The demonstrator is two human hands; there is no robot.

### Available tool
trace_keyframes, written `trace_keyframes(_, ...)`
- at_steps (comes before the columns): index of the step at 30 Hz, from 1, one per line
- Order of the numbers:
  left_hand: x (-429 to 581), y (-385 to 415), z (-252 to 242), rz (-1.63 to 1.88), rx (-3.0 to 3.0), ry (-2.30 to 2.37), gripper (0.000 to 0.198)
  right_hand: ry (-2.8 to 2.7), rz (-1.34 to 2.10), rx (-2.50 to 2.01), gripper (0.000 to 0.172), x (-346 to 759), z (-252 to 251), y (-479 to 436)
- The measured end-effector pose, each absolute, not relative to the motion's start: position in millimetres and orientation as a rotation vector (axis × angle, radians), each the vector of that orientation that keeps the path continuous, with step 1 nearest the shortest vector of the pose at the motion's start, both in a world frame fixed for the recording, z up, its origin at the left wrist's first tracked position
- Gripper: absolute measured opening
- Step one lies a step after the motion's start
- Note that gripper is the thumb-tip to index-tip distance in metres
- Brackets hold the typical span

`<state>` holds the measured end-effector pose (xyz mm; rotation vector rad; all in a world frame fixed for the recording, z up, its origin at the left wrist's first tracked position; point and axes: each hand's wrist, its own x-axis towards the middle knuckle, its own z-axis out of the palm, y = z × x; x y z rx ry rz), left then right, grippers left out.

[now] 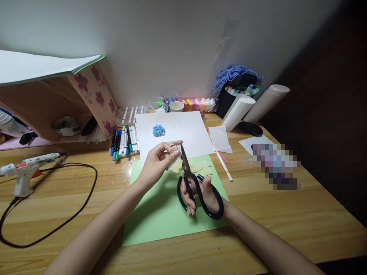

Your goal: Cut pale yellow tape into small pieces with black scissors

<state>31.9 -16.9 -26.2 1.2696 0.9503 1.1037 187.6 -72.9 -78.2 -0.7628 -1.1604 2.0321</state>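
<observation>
My left hand (157,162) pinches a small folded piece of pale yellow paper (175,162) above a light green sheet (160,214) on the wooden table. My right hand (205,194) has its fingers through the black handles of a pair of scissors (191,183). The blades point up and away and meet the yellow paper at my left fingertips. More pale yellow scraps (202,169) lie on the green sheet just right of the blades. Behind it lies a white sheet (183,135) carrying a small heap of blue shreds (158,130).
A white glue gun (24,172) with a looping black cord (69,206) lies at the left. Coloured markers (124,142) sit left of the white sheet. A cup (176,106), clay tubs, a marker case, purple yarn (233,74) and white cylinders (239,110) stand at the back.
</observation>
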Motion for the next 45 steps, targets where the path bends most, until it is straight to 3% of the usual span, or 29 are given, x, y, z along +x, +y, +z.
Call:
trace_keyframes(10,36.4,-19.5,-27.5,1.075,1.231,0.859,0.023,-1.076,2.029,-0.763,0.079,185.3,-87.3,-68.5)
trace_keyframes(18,26.7,-8.9,-33.8,1.138,1.222,0.963,0.027,-1.170,1.903,-0.495,0.078,191.9,-67.2,-69.0)
trace_keyframes(35,11.8,3.2,-19.4,1.382,0.981,0.971,0.028,-1.399,2.482,-0.276,0.078,210.7,-65.7,-71.3)
trace_keyframes(38,12.9,-0.9,-14.1,1.337,0.930,0.956,0.026,-1.261,2.238,-0.287,0.063,206.6,-64.1,-64.9)
trace_keyframes(41,16.8,-6.8,-12.4,1.270,0.924,0.926,0.023,-1.144,1.596,-0.626,0.036,201.7,-60.5,-53.8)
trace_keyframes(43,21.1,-11.3,-13.9,1.194,0.948,0.922,0.022,-1.123,1.274,-0.823,0.035,200.8,-58.7,-47.6)
trace_keyframes(45,26.0,-15.9,-17.0,1.110,0.996,0.919,0.023,-1.199,1.183,-0.884,0.036,201.3,-59.2,-44.3)
